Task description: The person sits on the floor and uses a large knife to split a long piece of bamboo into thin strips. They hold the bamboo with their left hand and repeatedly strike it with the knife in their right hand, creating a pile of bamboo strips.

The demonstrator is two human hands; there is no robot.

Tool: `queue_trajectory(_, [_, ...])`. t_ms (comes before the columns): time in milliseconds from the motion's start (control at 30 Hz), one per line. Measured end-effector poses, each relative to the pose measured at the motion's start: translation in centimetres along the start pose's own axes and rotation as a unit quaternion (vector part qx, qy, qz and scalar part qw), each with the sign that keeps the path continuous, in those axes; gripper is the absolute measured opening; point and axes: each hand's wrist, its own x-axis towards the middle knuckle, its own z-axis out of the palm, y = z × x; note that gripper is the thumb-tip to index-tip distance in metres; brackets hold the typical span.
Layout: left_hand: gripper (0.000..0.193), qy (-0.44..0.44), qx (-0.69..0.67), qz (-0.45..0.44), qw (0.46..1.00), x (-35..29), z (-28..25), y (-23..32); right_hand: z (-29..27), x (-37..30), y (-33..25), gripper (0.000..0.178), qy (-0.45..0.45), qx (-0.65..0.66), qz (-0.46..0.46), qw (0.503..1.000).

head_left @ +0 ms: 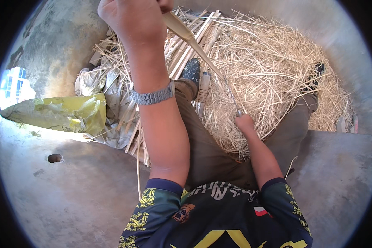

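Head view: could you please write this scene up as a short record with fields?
Left hand: grip closed on a pale strip; partly cut off by the top edge
Right hand: grip closed on a thin-bladed tool
Strip and blade: meet in view; actual contact unclear
Left wrist: metal watch
Between the legs: pile of straw-coloured shavings
Far left: yellow sack, lying on its side

My left hand (132, 20), up at the top edge with a metal-banded watch (153, 96) on its wrist, holds a pale strip (188, 36) that slants down to the thin-bladed tool (239, 112) gripped in my right hand (245, 122). Straw-coloured shavings (260, 62) heap between my legs and past my feet, with split sticks (201, 35) just beside them, and a yellow plastic sack (91, 109) lies off to my left.
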Motion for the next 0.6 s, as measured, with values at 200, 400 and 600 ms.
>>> queue_trajectory(200, [0.059, 0.019, 0.195, 0.121, 0.973, 0.6, -0.5, -0.2, 0.6, 0.6, -1.3, 0.015, -0.22, 0.214, 0.181, 0.934])
queue_trajectory(400, [0.059, 0.044, 0.146, 0.114, 0.982, 1.0, -2.1, -1.2, -5.3, -0.9, -1.9, 0.032, -0.502, 0.475, 0.223, 0.687])
queue_trajectory(600, [0.059, 0.06, 0.188, 0.149, 0.969, 1.0, -1.8, -1.2, -6.8, -4.0, -7.7, 0.023, -0.02, 0.195, -0.14, 0.971])
